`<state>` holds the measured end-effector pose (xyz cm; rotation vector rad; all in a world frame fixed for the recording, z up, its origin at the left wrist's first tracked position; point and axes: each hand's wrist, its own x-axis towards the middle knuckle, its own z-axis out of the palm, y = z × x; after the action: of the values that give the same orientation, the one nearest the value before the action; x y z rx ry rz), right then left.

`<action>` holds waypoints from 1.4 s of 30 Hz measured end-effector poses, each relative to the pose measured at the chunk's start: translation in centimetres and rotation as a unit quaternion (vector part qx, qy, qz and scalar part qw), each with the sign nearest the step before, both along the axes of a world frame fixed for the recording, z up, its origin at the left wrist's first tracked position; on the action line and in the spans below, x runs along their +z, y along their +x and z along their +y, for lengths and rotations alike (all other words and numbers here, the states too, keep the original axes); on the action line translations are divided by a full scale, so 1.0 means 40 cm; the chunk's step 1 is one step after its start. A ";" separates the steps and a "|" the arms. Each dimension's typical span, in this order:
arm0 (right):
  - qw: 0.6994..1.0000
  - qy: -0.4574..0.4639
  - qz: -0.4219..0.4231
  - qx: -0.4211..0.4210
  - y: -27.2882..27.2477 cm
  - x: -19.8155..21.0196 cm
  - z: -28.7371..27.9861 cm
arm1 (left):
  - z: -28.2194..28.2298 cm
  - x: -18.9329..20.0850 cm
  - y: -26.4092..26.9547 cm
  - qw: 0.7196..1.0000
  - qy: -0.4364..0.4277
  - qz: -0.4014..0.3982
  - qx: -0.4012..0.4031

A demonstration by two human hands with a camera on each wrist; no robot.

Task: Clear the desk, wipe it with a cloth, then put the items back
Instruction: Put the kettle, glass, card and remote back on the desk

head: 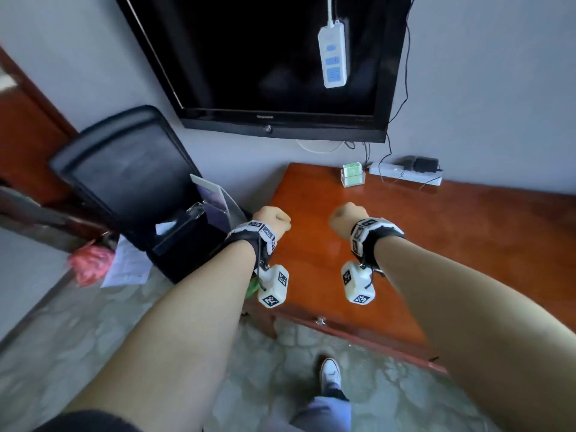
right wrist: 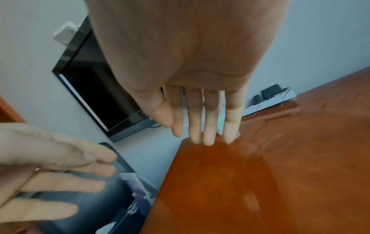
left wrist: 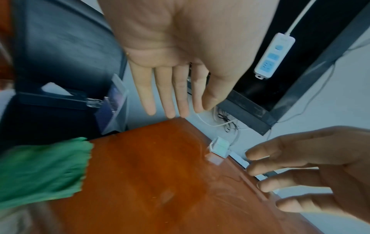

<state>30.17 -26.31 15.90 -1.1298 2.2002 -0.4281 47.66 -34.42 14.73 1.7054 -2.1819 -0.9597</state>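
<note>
A small clear plastic card holder [head: 353,175] packed with green-and-white cards stands at the back of the glossy reddish-brown wooden desk [head: 436,244], just beside a white power strip [head: 405,176] lying along the wall. To the desk's left, a black office chair [head: 124,169] carries a black tissue box [head: 177,229] with white tissue showing, and a clear acrylic leaflet stand [head: 215,198].

A green cloth [left wrist: 44,171] hangs at the desk's left front corner; motion blur smears it, and the left arm almost wholly hides it from the head camera.

The left hand [left wrist: 180,63] and right hand [right wrist: 200,79] hover apart above the desk's left end, fingers straight, holding nothing. The desk's right side runs out of frame; most of its surface lies bare.
</note>
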 end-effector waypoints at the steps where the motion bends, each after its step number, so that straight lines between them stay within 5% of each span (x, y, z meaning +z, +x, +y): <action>1: 1.000 0.000 -0.004 0.013 0.047 0.002 0.000 | 0.012 -0.002 0.052 1.000 0.001 0.004 0.020; 7: 0.996 -0.026 0.011 0.090 0.301 0.040 -0.087 | 0.017 -0.007 0.341 0.992 -0.010 0.023 0.125; 14: 0.990 -0.026 0.022 0.136 0.608 -0.007 -0.265 | -0.133 -0.061 0.663 0.979 -0.008 0.053 0.199; 25: 0.997 0.020 0.009 0.080 0.971 -0.117 -0.566 | -0.461 -0.178 1.086 0.982 0.043 0.023 0.180; 32: 0.997 0.067 0.023 0.022 1.003 -0.187 -0.708 | -0.654 -0.257 1.103 0.988 0.085 0.024 0.129; 42: 0.997 0.066 -0.006 -0.036 0.842 -0.309 -1.048 | -1.010 -0.334 0.968 0.994 0.090 -0.045 0.048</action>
<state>63.84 -68.24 3.52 -0.9776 2.2285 -0.3155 86.39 -74.83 1.35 1.9521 -2.1007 -1.1041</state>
